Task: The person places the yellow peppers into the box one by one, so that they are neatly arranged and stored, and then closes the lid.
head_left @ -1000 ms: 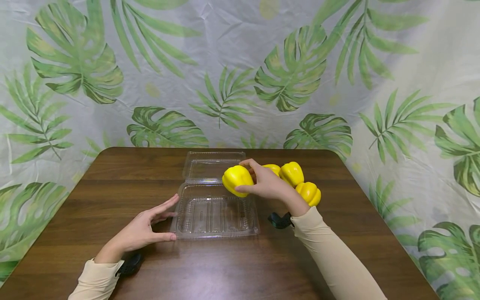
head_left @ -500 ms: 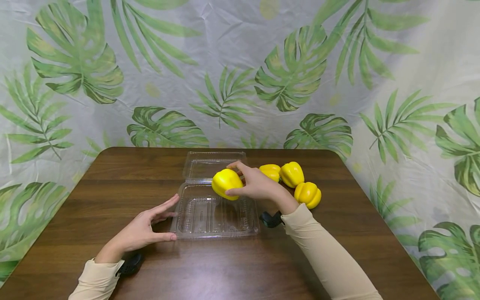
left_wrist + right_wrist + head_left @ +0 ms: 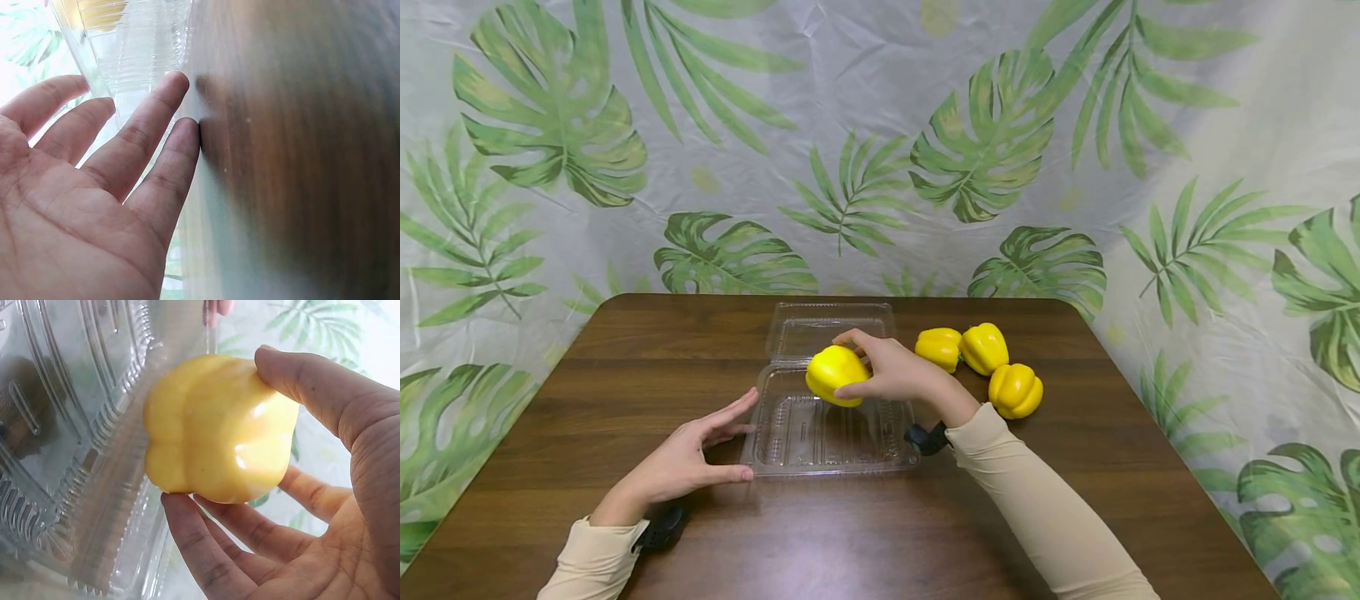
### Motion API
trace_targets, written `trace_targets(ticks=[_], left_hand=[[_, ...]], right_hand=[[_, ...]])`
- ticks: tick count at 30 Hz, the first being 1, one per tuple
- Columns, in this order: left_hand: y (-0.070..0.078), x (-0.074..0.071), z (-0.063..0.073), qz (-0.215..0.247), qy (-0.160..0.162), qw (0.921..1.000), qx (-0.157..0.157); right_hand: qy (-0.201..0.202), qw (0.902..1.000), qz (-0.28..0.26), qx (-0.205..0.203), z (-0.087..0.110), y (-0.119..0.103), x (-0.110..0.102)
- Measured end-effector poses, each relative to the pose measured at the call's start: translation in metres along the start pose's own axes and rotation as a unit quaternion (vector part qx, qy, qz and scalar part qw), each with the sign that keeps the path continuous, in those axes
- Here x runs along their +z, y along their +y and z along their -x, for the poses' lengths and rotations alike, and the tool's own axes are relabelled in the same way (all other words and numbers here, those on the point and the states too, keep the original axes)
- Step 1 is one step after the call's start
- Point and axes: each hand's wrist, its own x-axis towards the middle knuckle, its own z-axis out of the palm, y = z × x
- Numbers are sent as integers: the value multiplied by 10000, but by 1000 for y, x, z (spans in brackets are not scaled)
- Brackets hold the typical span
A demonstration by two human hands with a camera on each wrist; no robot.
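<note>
head view: the left hand [image 3: 683, 457], spread and empty, rested at the edge of the clear clamshell container [image 3: 788, 443]; above it, the right hand [image 3: 898, 372] pinched a yellow bell pepper [image 3: 833, 375] that could slip free, its skin being glossy.

A pale cloth [image 3: 880, 158] printed with green leaves hangs beyond the far edge and rounded far corners of the brown desk [image 3: 662, 367], whose top reflects soft light.
</note>
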Motion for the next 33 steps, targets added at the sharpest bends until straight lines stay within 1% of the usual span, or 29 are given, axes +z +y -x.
trace_targets(ticks=[15,24,33], left_hand=[[0,-1,-1,-11,0,10000,-30],[0,-2,-1,-24,1,10000,-8],[1,-2,0,27,-13,10000,-31]], right_hand=[[-246,9987,345,-297,-11,-9,11],[-404,9980,403,-278,-17,-15,20],[-561,9964,524,-347,-25,-19,26]])
